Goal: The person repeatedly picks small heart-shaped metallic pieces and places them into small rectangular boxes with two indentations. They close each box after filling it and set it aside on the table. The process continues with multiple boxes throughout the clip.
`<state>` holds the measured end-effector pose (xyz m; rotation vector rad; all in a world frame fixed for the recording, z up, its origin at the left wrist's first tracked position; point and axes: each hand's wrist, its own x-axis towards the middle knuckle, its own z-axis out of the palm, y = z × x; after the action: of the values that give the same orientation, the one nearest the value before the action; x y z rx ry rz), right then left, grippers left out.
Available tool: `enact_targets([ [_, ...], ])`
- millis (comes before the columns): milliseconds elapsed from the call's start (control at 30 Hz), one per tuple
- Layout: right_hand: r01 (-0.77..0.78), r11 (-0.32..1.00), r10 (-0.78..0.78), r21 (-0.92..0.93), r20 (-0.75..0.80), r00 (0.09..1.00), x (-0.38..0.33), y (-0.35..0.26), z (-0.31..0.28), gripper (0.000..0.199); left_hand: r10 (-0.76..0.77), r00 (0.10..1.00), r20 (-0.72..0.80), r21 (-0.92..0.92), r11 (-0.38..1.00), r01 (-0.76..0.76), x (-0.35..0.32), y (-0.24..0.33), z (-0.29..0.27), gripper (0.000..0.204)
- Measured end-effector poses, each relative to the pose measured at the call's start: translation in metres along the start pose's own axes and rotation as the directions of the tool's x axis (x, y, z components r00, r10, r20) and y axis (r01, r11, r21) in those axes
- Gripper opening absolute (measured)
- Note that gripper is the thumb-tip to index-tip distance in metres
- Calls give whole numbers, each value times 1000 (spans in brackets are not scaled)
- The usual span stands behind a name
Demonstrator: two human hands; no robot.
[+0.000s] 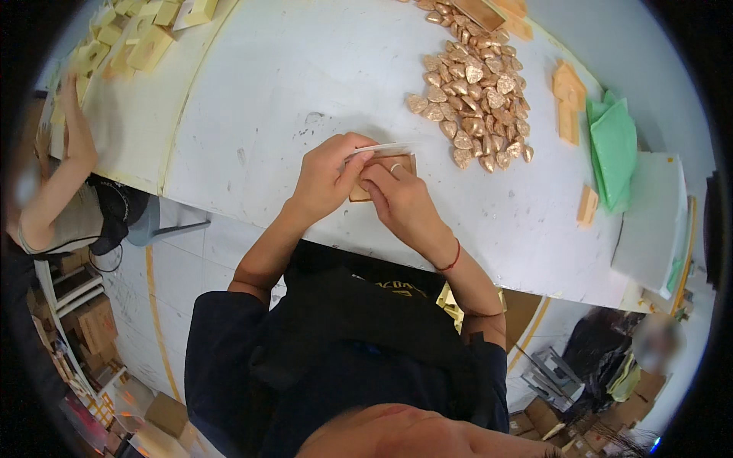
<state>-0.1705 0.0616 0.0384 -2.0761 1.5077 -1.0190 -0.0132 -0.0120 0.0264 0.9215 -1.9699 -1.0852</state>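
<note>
A small shallow brown box (360, 196) is at the table's near edge in front of me, with a thin white panel (395, 146) standing along its far side. My left hand (328, 174) is closed on the box's left side, thumb against the inside of the white panel. Over the box's right part, my right hand (406, 200) has its fingers bent together and reaching inside. Whatever those fingertips hold, if anything, is hidden. Just beyond lies a heap of gold foil-like heart-shaped pieces (481, 95).
Another brown box (481, 14) sits atop the heap's far end. On the right are orange-yellow trays (569, 99), a small orange block (587, 204) and a green sheet (611, 149). Yellow boxes (151, 47) pile up far left, beside another person's arm (65, 160).
</note>
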Motion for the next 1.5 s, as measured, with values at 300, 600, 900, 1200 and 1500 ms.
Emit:
enact_targets([
  [300,151,947,-175,-282,-64,982,-4,8,2,30,-17,999,34,-9,1000,18,3,0,-1,13],
  [600,-332,830,168,-448,-367,915,-37,63,-76,33,-24,1000,11,-185,982,26,-21,-5,-4,78],
  [900,-401,897,442,187,-346,828,-39,21,-59,18,-131,981,142,42,991,126,-50,-11,4,107],
  [1200,-231,927,138,-296,-304,943,-40,2,2,20,-16,999,50,141,990,9,-46,-10,12,87],
  [1500,-148,945,103,-292,-163,981,-44,-8,1,37,22,999,23,135,991,-25,-45,-9,12,87],
])
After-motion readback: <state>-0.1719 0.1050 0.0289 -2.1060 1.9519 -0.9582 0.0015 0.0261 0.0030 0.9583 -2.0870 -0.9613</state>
